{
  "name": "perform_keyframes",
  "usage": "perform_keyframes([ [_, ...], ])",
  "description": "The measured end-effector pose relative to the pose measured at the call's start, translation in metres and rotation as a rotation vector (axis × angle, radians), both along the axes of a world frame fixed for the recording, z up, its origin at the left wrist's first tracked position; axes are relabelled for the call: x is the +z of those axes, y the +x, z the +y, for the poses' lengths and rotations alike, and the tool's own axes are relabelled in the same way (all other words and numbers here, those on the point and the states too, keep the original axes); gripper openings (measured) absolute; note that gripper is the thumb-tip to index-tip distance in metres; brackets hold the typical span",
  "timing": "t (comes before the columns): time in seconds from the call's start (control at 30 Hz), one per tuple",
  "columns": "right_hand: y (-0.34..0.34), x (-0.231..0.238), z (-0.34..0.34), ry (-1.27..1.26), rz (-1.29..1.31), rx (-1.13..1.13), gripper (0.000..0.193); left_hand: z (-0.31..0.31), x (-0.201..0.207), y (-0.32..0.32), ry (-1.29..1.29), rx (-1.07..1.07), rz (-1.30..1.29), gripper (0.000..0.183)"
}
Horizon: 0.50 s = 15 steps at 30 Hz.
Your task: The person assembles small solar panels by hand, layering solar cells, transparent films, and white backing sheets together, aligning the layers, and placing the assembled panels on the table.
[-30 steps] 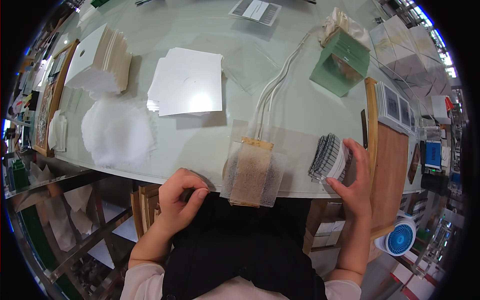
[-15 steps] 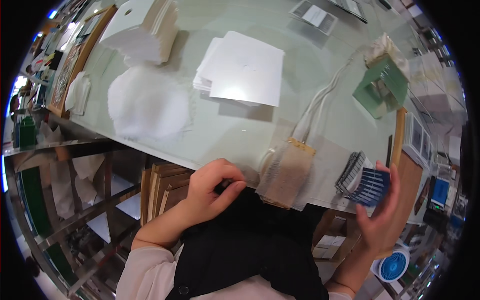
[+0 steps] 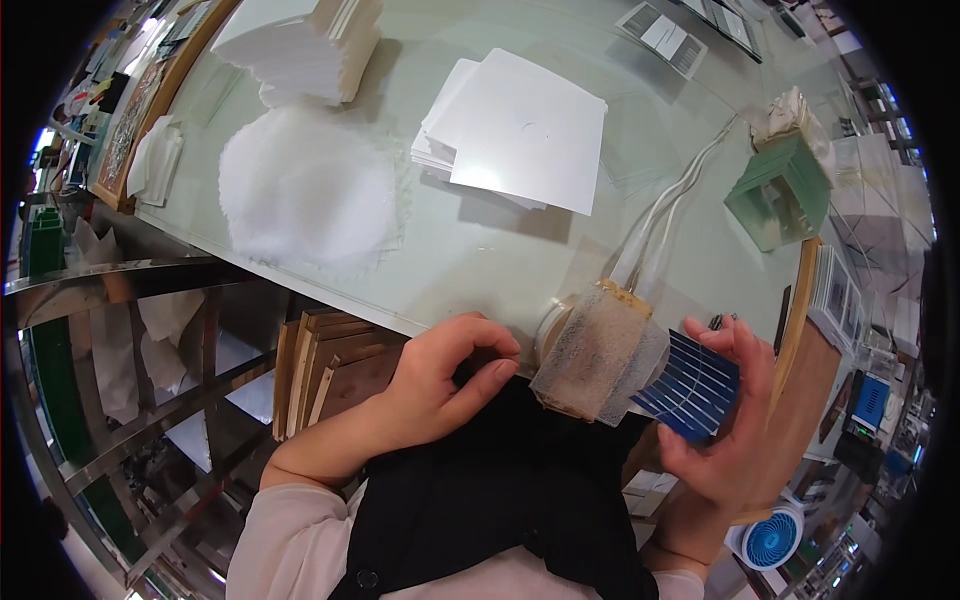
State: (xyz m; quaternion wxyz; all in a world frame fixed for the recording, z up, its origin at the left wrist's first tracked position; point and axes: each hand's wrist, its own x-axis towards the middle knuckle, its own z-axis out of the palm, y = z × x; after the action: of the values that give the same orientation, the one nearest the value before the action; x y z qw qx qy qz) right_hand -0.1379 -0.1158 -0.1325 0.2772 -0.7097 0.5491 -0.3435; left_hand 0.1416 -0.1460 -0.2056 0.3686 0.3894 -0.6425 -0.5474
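Note:
My right hand (image 3: 725, 425) holds a blue solar cell (image 3: 692, 388) with thin pale lines, its thumb and fingers at opposite edges. The cell's left edge meets a flat block (image 3: 597, 350) wrapped in translucent mesh, with white cords running from its far end. This block lies at the table's front edge. Left of the block, my left hand (image 3: 450, 378) is curled, thumb close to the forefinger; whatever its fingers may hold is hidden. Of a dark wire rack (image 3: 716, 321), only a bit shows behind my right fingers.
White sheets (image 3: 530, 130) lie at mid-table. At left are a round pile of thin white sheets (image 3: 305, 190) and a tall white stack (image 3: 300, 50). A green glass box (image 3: 782, 195) stands far right. Wooden boards (image 3: 345, 375) lean below the table; a blue fan (image 3: 772, 540) is lower right.
My right hand has moved left with the solar cell, from beside the wire rack to the wrapped block. The left hand has shifted slightly right in view, as has the whole table scene.

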Motion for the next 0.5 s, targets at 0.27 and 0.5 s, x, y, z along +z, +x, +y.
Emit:
perform_keyframes([
  [0.27, 0.037, 0.033, -0.022, -0.072, 0.522, 0.175, 0.083, -0.004, 0.013, -0.010, -0.121, -0.033, -0.078, 0.022],
  [0.5, 0.049, 0.028, -0.033, 0.043, 0.619, 0.295, 0.085, -0.005, 0.014, -0.012, -0.181, -0.063, -0.136, 0.027],
])
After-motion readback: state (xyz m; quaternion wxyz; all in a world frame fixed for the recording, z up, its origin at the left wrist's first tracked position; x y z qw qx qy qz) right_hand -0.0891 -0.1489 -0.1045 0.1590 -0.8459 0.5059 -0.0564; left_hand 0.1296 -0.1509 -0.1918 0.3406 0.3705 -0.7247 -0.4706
